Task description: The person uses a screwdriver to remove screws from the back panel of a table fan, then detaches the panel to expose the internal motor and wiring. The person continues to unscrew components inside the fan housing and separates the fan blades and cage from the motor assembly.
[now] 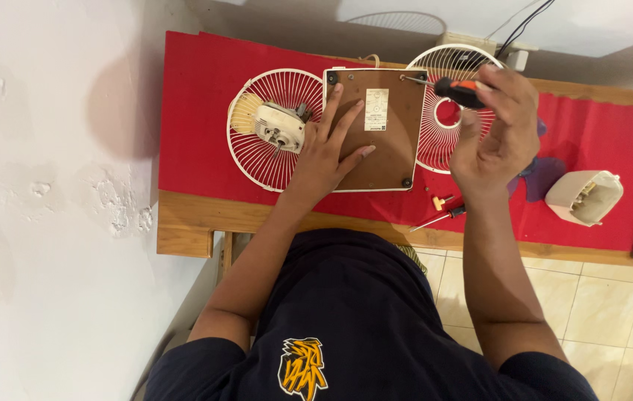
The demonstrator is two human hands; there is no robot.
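The left grip point(328, 152) lies flat and open-fingered on the brown fan base point(376, 141). The right grip point(498, 126), just beside it, is closed around an orange-handled screwdriver point(456, 90), tip at the base's corner.

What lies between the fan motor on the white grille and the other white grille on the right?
In the head view, the brown base plate lies between them, with the left hand pressed flat on it.

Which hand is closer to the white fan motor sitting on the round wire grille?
Left. The left hand lies flat on the brown square base plate, right beside the white fan motor. The right hand is farther off, holding an orange-and-black screwdriver.
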